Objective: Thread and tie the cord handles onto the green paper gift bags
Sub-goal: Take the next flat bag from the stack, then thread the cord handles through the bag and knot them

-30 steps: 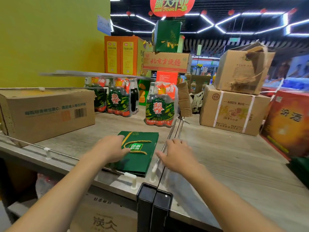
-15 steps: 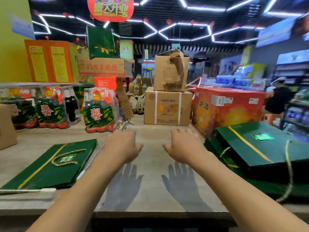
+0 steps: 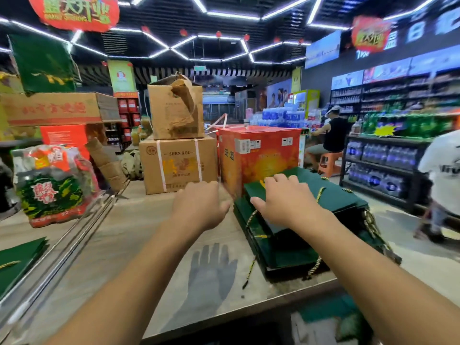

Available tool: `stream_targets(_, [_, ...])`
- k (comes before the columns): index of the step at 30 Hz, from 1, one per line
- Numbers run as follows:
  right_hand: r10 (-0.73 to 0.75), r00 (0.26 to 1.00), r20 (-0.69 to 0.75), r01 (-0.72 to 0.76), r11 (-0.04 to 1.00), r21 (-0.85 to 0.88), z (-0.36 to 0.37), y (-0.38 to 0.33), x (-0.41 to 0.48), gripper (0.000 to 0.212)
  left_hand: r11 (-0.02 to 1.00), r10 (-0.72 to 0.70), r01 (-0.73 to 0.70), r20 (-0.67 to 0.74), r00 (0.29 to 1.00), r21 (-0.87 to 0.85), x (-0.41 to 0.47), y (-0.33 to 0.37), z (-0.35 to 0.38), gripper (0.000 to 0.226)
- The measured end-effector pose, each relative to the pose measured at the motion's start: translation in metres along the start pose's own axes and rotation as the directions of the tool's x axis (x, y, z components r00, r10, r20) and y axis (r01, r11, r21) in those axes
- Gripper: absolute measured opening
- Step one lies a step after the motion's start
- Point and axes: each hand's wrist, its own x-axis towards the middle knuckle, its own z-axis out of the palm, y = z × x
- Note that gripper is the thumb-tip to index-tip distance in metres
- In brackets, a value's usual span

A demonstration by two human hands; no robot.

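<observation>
Under the right fingers (image 3: 281,181): stack of green bags (image 3: 286,252), lying flat at the right end of the table (image 3: 129,257).

- right hand (image 3: 286,200): palm down on the top bag. Fingers fairly straight and a little spread, thumb out toward the left hand. Nothing pinched or gripped. Looks like contact with the top bag, but blur makes it hard to confirm.
- left hand (image 3: 201,207): above bare table, with its shadow on the wood nearer the wrist. Fingers loosely bent and holding nothing; tips are hidden behind the knuckles. It sits just beside the stack's left edge, and I see no contact with it.
- cord handles: one twisted gold cord (image 3: 251,218) runs down the stack's side just below the right thumb. A second cord (image 3: 321,192) lies on the top bag, outboard of the right fingers. A loose cord end (image 3: 249,272) trails off the stack front onto the table, wrist-side of both hands. Can't tell which cords are knotted.
- beyond the right fingertips: red carton (image 3: 258,155), close behind the stack.
- beyond the left fingertips: taped cardboard box (image 3: 178,165) with a torn box (image 3: 176,108) on top.
- far outboard of the left fingers: wrapped bottle pack (image 3: 52,185), metal rails (image 3: 82,232), and a single green bag (image 3: 17,260) at the frame edge, well apart from both hands.
</observation>
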Motion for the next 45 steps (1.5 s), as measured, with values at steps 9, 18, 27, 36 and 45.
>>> stream_targets(9, [0.173, 0.985, 0.017, -0.172, 0.984, -0.049, 0.007, 0.093, -0.003, 0.065, 0.992, 0.125, -0.123, 0.055, 0.991, -0.033, 0.028, 0.079, 0.026, 0.056])
stream_targets(18, [0.365, 0.931, 0.02, -0.365, 0.931, -0.002, 0.026, 0.141, 0.0, 0.062, 0.882, 0.02, 0.152, 0.357, 0.934, -0.447, 0.042, 0.098, 0.075, 0.062])
stream_targets(27, [0.425, 0.903, 0.059, -0.421, 0.852, 0.309, 0.028, 0.151, 0.012, 0.058, 0.391, -0.018, 0.352, 0.375, 0.927, -0.85, 0.039, 0.088, 0.097, 0.026])
stream_targets(36, [0.244, 0.969, 0.04, -0.215, 0.75, 0.626, 0.016, 0.123, 0.005, 0.058, -0.025, -0.147, 0.336, 0.336, 0.93, -0.941, 0.032, 0.064, 0.077, 0.018])
stream_targets(45, [0.088, 0.996, 0.004, -0.057, 0.615, 0.787, 0.041, 0.031, 0.003, 0.066, -0.019, -0.354, 0.171, 0.166, 0.92, -0.985, -0.004, -0.028, 0.047, 0.044])
